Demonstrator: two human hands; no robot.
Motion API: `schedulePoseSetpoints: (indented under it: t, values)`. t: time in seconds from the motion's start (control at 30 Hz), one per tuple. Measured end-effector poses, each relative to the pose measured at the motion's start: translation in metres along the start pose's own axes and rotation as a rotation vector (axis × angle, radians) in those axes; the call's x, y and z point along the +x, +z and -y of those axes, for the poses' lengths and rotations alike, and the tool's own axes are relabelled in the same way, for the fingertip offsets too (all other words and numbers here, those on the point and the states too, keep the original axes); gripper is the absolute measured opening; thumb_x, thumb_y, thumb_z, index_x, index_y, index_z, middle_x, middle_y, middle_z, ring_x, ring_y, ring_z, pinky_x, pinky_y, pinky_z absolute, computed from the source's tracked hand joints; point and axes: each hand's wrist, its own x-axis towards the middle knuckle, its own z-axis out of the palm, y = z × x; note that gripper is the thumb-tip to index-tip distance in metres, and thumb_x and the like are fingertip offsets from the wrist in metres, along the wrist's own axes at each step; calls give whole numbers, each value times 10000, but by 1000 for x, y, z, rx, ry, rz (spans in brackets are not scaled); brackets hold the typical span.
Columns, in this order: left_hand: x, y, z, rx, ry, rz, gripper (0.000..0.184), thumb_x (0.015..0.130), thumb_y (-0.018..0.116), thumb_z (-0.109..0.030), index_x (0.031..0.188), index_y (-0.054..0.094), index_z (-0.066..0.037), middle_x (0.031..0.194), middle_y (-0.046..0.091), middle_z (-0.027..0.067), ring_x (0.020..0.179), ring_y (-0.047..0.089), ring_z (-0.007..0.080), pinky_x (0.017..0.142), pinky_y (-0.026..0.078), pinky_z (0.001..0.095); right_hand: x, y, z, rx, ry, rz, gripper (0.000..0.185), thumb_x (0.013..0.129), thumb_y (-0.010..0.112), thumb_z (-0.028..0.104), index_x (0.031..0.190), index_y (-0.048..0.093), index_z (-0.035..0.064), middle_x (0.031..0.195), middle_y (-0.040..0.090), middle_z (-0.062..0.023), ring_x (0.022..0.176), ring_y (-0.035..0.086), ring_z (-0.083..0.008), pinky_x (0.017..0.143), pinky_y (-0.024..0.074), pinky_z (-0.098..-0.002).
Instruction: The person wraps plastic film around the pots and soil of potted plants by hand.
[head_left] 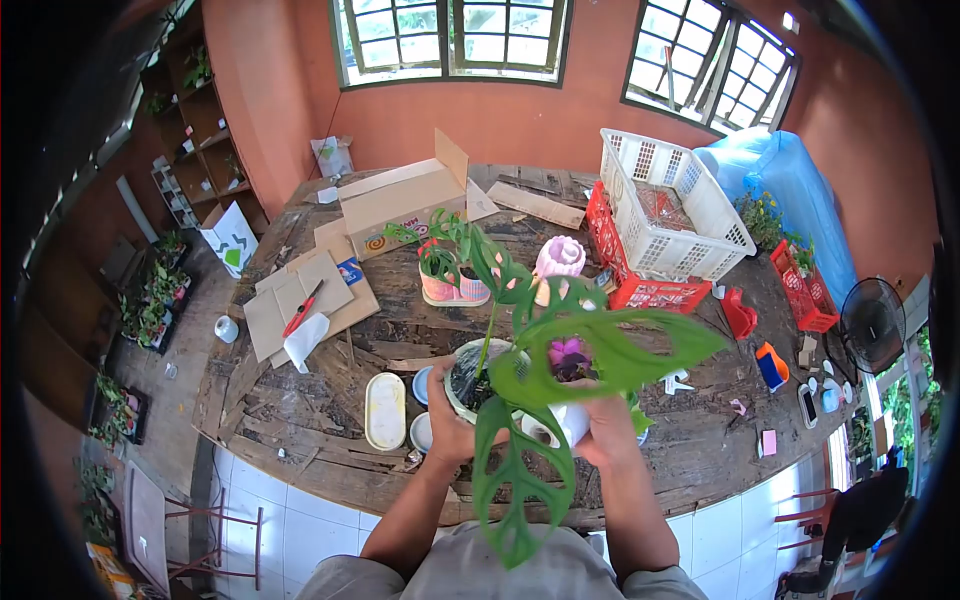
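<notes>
My left hand (447, 420) is closed round the left side of a pale pot (463, 375) with dark soil, from which a tall plant with large split leaves (610, 355) rises. My right hand (605, 425) is closed against a white pot (568, 422) at the right; a leaf covers part of its fingers. Behind that leaf shows a magenta flower (570, 355). One big leaf (520, 480) hangs between my forearms. Left of my left hand lie a cream oval tray (385, 411) and small round dishes (421, 432).
Farther back stand pink pots (455, 290), a pink flower-shaped pot (560, 257) and an open cardboard box (405, 208). Red scissors (303, 309) lie on flat cardboard (265, 325) at left. A white crate (670, 245) sits on a red one (655, 295) at the right.
</notes>
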Motion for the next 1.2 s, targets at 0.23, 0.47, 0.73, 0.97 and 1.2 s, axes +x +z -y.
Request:
schedulePoseSetpoints:
  t: [0.23,0.47,0.73,0.97,1.2]
  values:
    - [4,-2,-14,-365,-146,73,1100,504,857,-204,1326,149,-24,1222,428,170,1141,457,245,991,349,371,6,-6,-6,-105,37,-53,113,814,597,74,890,612,-8,835,631,-102,706,618,-175,627,523,-322]
    - [6,-24,24,-146,-9,298,1126,435,874,-244,1324,223,-13,1252,417,123,1139,455,234,992,341,360,-24,36,44,-177,-18,-12,107,811,591,79,890,606,8,800,634,-83,676,622,-158,600,506,-284]
    - [19,-12,-1,-303,33,146,1001,422,873,-272,1213,307,-36,1132,452,113,1042,492,205,934,382,345,-34,29,37,-147,-109,126,245,852,573,129,1037,545,-29,933,622,-109,780,622,-179,666,520,-305]
    - [32,-16,-8,-404,-37,-80,971,462,871,-287,1206,302,-33,1103,469,119,1014,505,201,909,405,333,-26,-28,-27,-361,48,376,442,743,660,49,1158,511,21,1089,570,-91,926,578,-195,792,483,-306]
    - [29,-4,-42,-547,-32,9,965,482,873,-275,1214,290,-39,1121,465,108,1035,502,198,915,406,325,-13,-16,-38,-173,222,502,500,694,676,16,1163,506,37,1111,542,-99,995,544,-197,832,464,-331]
